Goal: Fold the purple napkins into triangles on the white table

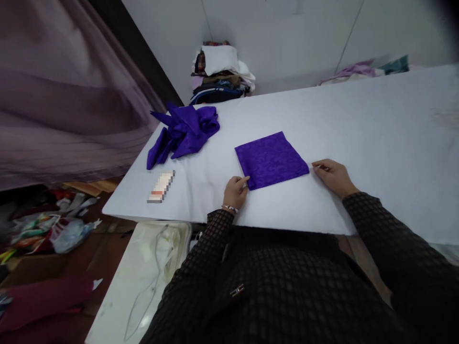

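A folded purple cloth (270, 160) with a tone-on-tone pattern lies flat on the white-covered table (376, 143). At its near left corner, my left hand (235, 192) has its fingers curled and pinches the edge. Just off the cloth's right corner is my right hand (333, 176), resting low over the table. Its fingers are loosely bent and a little apart, with a small gap between fingertips and fabric. More purple fabric (188, 129) sits in a crumpled heap at the table's left end.
A blurred-out phone-like item (161, 186) lies near the left edge. Stacked folded clothes (220, 71) stand behind the table against the wall. A mauve curtain (68, 86) hangs at left. Below are a cream surface (125, 282) with a cord and bags (53, 229) on the floor.
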{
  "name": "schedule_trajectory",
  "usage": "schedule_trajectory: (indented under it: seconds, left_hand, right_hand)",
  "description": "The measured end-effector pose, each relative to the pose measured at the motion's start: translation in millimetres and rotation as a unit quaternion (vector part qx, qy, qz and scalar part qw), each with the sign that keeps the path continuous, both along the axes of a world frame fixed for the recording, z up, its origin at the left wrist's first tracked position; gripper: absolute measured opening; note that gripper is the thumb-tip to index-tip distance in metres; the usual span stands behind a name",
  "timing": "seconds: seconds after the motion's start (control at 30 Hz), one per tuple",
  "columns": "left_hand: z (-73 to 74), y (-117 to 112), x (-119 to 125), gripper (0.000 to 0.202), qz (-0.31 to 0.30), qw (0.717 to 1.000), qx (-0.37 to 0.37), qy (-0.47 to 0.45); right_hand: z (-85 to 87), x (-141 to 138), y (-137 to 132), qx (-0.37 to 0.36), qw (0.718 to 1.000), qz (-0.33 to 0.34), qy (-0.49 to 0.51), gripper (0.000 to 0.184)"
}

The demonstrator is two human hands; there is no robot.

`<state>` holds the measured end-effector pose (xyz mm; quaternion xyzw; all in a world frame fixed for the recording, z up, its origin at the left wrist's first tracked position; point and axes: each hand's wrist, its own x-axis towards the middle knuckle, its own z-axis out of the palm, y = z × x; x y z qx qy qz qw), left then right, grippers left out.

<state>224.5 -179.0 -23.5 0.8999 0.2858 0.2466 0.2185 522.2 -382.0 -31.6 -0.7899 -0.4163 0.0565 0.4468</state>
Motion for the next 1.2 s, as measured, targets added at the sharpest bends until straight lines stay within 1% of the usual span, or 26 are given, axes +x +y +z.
schedule_trajectory:
  seconds: [0.23, 0.3, 0.43, 0.53, 0.63, 0.7, 0.8, 0.87, 0.97, 1.03, 1.13, 1.2]
  left_hand:
    - [0.2, 1, 6, 0.042, -0.033, 0.997, 0.043, 0.061]
    - [-0.3, 2, 8, 0.039, -0.041, 0.996, 0.051, 0.066]
    - [0.6, 2, 10, 0.021, -0.013, 0.999, 0.035, 0.026]
    - [1.9, 2, 13, 0.015, 0.003, 1.0, 0.012, -0.008]
    - [1.8, 2, 15, 0.013, 0.019, 0.999, -0.014, -0.042]
    - [0.9, 2, 16, 0.012, 0.025, 0.997, -0.027, -0.067]
    - [-0.6, 2, 18, 0.01, 0.025, 0.994, -0.04, -0.097]
    - [-1.0, 2, 18, 0.009, 0.022, 0.993, -0.043, -0.11]
    - [-0.5, 1, 18, 0.01, 0.019, 0.992, -0.048, -0.117]
    - [0.6, -1, 17, 0.012, 0.016, 0.992, -0.056, -0.114]
    - [2.6, -4, 15, 0.014, 0.007, 0.993, -0.069, -0.096]
    - [3.7, -7, 13, 0.013, 0.005, 0.994, -0.074, -0.075]
  right_hand:
    - [1.5, -2, 1, -0.007, 0.999, 0.003, -0.031, 0.022]
    - [1.4, -3, 2, -0.005, 0.999, 0.0, -0.038, 0.022]
    - [-1.8, -1, 4, 0.007, 0.998, 0.008, -0.056, 0.022]
    - [-2.5, 0, 4, 0.02, 0.996, 0.021, -0.089, 0.022]
    - [4.5, -7, 5, 0.045, 0.983, 0.064, -0.168, 0.025]
    - [13.1, -19, 9, 0.047, 0.967, 0.127, -0.214, 0.031]
    - [26.1, -43, 22, 0.02, 0.942, 0.229, -0.244, 0.038]
    - [31.3, -60, 33, 0.001, 0.931, 0.266, -0.251, 0.039]
    - [32.6, -77, 49, -0.027, 0.924, 0.284, -0.255, 0.035]
    - [29.9, -82, 55, -0.036, 0.924, 0.287, -0.251, 0.033]
    - [22.6, -80, 57, -0.019, 0.932, 0.281, -0.227, 0.03]
    - [16.6, -75, 55, -0.002, 0.943, 0.256, -0.212, 0.028]
